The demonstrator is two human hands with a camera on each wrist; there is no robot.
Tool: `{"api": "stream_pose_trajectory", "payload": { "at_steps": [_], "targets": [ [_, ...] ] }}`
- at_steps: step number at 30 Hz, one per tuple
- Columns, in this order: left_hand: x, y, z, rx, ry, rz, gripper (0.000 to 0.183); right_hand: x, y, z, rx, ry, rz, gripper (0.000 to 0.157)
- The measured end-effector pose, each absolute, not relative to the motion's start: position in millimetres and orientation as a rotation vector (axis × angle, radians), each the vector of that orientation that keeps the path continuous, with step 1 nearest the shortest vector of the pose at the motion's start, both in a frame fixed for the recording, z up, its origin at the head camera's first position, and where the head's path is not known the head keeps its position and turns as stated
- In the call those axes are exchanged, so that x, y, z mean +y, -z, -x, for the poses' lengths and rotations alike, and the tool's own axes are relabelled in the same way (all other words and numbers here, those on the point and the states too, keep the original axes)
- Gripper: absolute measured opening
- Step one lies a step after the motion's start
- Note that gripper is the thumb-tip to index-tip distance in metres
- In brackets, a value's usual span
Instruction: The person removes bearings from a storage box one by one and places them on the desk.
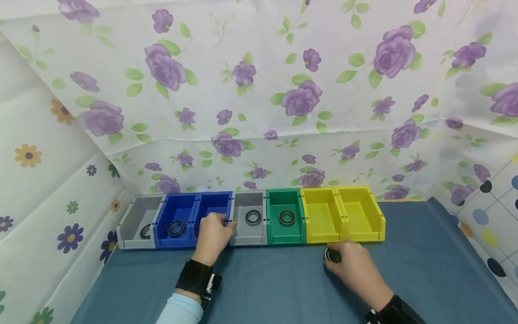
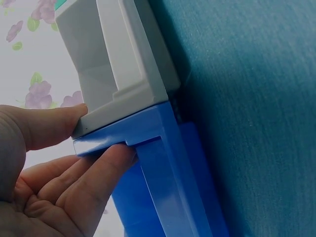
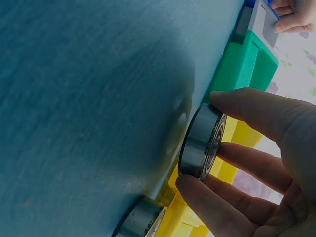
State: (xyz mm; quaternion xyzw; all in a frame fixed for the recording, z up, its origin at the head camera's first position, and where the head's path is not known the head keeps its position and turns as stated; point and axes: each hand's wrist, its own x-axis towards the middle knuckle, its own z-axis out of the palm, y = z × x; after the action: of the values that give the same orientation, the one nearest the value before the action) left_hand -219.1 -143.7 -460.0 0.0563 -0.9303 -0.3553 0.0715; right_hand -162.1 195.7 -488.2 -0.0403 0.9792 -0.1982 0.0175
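My left hand (image 1: 213, 237) is at the second blue bin (image 1: 212, 204) and the middle grey bin (image 1: 248, 237). In the left wrist view, its thumb and fingers pinch the adjoining walls (image 2: 118, 129) of these two bins. My right hand (image 1: 358, 267) holds a ball bearing (image 3: 198, 140) by its rim, between thumb and fingers, just in front of the yellow bins (image 1: 323, 236). A second bearing (image 3: 140, 218) shows below it in the right wrist view, beside a yellow bin. From the head view, the right hand hides that one.
Single bearings lie in the left grey bin (image 1: 135, 243), the first blue bin (image 1: 174, 240), the middle grey bin and the green bin (image 1: 285, 236). The bins stand side by side on a blue cloth (image 1: 275, 288), before a flowered curtain (image 1: 259, 112).
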Motion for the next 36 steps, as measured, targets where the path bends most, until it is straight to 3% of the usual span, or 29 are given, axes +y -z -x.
{"api": "stream_pose_trajectory", "payload": {
  "at_steps": [36],
  "targets": [
    [-144.1,462.4,220.2,-2.788,1.059,-0.169,0.036,191.2,492.9,163.2,3.041,0.570,0.143,0.031]
  ]
}}
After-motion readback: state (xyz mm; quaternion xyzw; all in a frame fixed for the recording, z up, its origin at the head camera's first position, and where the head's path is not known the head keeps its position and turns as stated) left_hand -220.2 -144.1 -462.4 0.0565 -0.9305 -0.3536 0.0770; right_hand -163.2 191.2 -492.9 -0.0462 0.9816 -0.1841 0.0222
